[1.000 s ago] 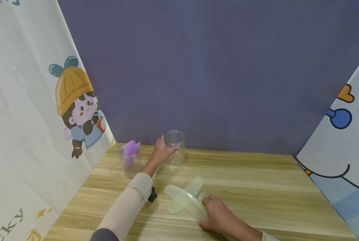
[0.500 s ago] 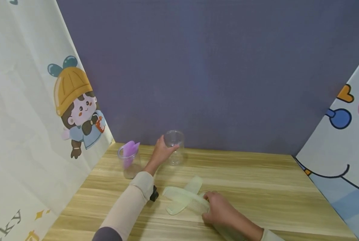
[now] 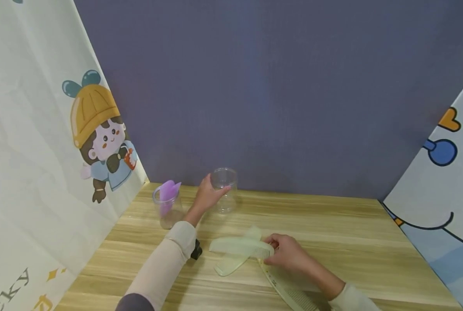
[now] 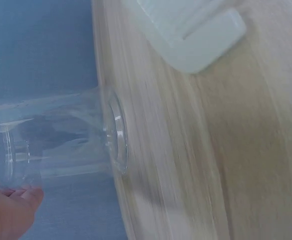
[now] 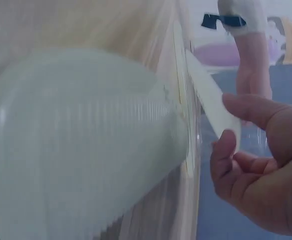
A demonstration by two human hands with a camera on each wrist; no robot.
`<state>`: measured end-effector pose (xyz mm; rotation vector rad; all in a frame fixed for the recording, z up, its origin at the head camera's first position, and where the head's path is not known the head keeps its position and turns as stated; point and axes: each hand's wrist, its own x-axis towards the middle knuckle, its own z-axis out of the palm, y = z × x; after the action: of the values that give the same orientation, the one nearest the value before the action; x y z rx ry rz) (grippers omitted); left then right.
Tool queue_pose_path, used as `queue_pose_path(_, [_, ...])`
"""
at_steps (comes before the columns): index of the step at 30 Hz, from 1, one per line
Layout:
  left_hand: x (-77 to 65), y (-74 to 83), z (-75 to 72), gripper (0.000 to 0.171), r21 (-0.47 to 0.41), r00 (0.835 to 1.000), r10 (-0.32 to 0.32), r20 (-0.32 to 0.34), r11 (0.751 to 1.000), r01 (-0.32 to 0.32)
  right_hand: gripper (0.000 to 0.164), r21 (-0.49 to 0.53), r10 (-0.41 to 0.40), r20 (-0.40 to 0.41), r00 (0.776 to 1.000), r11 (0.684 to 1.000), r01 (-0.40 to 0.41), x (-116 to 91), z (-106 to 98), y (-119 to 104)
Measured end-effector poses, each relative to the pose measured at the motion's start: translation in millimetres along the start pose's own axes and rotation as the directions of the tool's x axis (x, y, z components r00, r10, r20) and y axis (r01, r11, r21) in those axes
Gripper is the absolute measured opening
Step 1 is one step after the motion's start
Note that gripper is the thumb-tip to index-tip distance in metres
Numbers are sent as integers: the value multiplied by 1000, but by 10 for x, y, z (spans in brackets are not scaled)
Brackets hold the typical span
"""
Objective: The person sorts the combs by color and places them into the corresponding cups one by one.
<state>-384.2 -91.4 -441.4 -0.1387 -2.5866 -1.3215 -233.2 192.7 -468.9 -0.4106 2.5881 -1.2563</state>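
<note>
One cup (image 3: 171,218) on the surface (image 3: 340,242) holds a purple thing (image 3: 169,190); the left hand (image 3: 209,195) grips a second cup (image 3: 228,201), probably light and slick, by its wall. Next, over a lower comb (image 3: 228,266), the top comb (image 3: 240,246), likely stiff, is best taken by the end the right hand (image 3: 290,253) pinches.

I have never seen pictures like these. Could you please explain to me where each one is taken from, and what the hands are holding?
No machine works here; a person does, bare-handed. The wide view is taken from the head, looking down; the two closer views are taken from each wrist. The left hand holds a clear cup standing on the wooden table. The right hand pinches a pale comb. Two more combs lie on the table, and another cup contains something purple.
</note>
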Motion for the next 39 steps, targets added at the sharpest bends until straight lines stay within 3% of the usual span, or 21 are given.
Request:
queue_pose_path(5, [-19, -25, -9, 105, 14, 1000, -5, 8, 1000, 5, 60, 193, 35, -15, 999, 981, -32, 84, -101, 80])
queue_pose_path(9, [-27, -50, -8, 104, 13, 1000, 6, -1, 1000, -6, 62, 265, 38, -33, 999, 964, -28, 155, -159, 112])
queue_pose_path(22, [-1, -83, 4, 103, -1, 1000, 4, -6, 1000, -4, 64, 336, 103, -80, 991, 939, -70, 320, -242, 109])
queue_pose_path(28, [5, -75, -8, 102, -2, 1000, 16, -12, 1000, -16, 64, 401, 123, -107, 987, 913, -71, 395, -271, 86])
queue_pose_path(39, [-1, -57, -20, 101, 7, 1000, 18, -6, 1000, -18, 62, 475, 76, -85, 994, 880, -27, 447, -403, 47])
